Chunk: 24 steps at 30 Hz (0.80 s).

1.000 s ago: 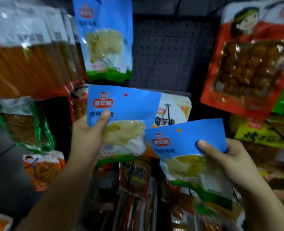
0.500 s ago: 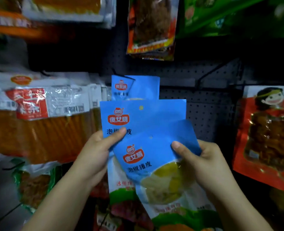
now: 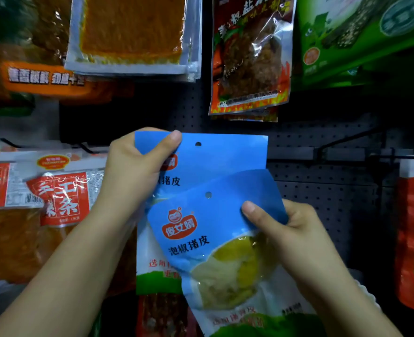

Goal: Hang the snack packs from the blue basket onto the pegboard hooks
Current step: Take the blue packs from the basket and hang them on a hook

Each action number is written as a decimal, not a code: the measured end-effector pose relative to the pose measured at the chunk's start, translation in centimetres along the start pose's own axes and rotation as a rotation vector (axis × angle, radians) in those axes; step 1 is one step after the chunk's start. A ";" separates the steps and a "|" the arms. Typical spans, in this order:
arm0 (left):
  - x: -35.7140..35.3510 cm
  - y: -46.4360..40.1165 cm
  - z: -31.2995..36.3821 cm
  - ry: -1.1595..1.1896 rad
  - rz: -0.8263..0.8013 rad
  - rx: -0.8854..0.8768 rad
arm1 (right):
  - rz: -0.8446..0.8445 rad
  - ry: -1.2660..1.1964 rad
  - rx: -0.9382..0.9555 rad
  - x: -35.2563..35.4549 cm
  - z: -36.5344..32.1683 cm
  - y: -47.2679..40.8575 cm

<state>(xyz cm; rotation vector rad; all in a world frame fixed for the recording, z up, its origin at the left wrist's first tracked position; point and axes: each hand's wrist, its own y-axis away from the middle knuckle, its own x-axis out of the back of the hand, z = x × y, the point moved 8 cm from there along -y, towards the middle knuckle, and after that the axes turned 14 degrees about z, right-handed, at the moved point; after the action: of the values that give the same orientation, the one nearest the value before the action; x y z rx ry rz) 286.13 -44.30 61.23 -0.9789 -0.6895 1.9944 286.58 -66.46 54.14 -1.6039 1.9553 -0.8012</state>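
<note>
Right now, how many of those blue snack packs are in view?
2. The rear blue pack is held up by the left hand at its top corner. The front blue pack overlaps it, tilted, pinched by the right hand. More may be hidden behind them.

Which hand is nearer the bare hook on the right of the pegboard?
Right. The right hand is below and left of the bare hook; the left hand is farther left, across the blue packs.

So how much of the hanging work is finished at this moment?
Done: nothing confirmed, since no blue pack visibly hangs on a hook. In hand: left hand pinches the rear blue pack, right hand the front blue pack. Left: both still need hanging; an empty hook shows at right.
</note>
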 end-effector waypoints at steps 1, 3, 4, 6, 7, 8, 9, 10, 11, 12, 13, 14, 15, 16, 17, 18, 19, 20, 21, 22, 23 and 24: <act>-0.1 -0.2 0.2 0.006 -0.002 -0.003 | 0.001 -0.017 -0.012 0.0 -0.2 -0.1; -0.4 -0.5 0.6 0.015 -0.002 -0.008 | 0.006 -0.041 -0.019 -0.1 -0.4 -0.3; -0.5 -0.6 0.7 0.008 0.003 -0.014 | 0.011 -0.046 -0.019 0.0 -0.5 -0.3; -0.7 -0.9 0.6 -0.019 0.007 -0.002 | 0.032 -0.044 -0.023 0.1 -0.3 -0.4; -1.0 -1.0 0.5 -0.029 0.002 0.015 | 0.043 -0.042 -0.030 0.2 -0.1 -0.5; -1.1 -1.0 0.4 -0.036 -0.004 0.028 | 0.052 -0.044 -0.037 0.3 0.1 -0.5; -1.3 -1.0 0.4 -0.044 -0.011 0.034 | 0.058 -0.047 -0.044 0.4 0.2 -0.5; -1.4 -0.9 0.4 -0.054 -0.017 0.032 | 0.060 -0.049 -0.051 0.4 0.3 -0.5; -1.4 -0.8 0.4 -0.063 -0.022 0.031 | 0.058 -0.051 -0.060 0.5 0.5 -0.4; -1.3 -0.8 0.4 -0.066 -0.024 0.032 | 0.052 -0.051 -0.067 0.4 0.7 -0.4; -1.2 -0.7 0.4 -0.066 -0.025 0.036 | 0.044 -0.048 -0.073 0.4 0.8 -0.3; -1.1 -0.8 0.4 -0.066 -0.024 0.038 | 0.038 -0.045 -0.079 0.3 0.9 -0.3; -0.9 -0.8 0.3 -0.070 -0.021 0.038 | 0.033 -0.047 -0.087 0.1 1.0 -0.3; -0.8 -0.8 0.3 -0.076 -0.016 0.037 | 0.028 -0.053 -0.095 0.0 1.1 -0.4; -0.8 -0.9 0.1 -0.081 -0.015 0.040 | 0.023 -0.059 -0.101 -0.1 1.2 -0.4; -0.8 -0.9 0.0 -0.083 -0.017 0.044 | 0.021 -0.062 -0.105 -0.2 1.4 -0.4; -0.9 -0.9 -0.3 -0.086 -0.021 0.049 | 0.020 -0.063 -0.112 -0.2 1.5 -0.5; -1.0 -1.0 -0.6 -0.093 -0.024 0.051 | 0.022 -0.063 -0.125 -0.2 1.9 -0.5; -1.1 -1.1 -1.0 -0.107 -0.025 0.048 | 0.026 -0.063 -0.140 -0.1 2.3 -0.5; -1.2 -1.1 -1.5 -0.130 -0.027 0.039 | 0.034 -0.059 -0.153 -0.1 2.8 -0.6; -1.4 -1.1 -2.0 -0.164 -0.029 0.033 | 0.043 -0.052 -0.165 0.0 3.3 -0.7; -1.6 -1.1 -2.7 -0.190 -0.033 0.040 | 0.053 -0.045 -0.178 0.1 3.8 -0.9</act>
<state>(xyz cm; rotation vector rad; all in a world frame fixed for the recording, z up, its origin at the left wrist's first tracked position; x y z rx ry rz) 289.39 -44.69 61.16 -0.7558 -0.7603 2.0822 289.83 -67.19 52.10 -1.6469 2.0775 -0.5788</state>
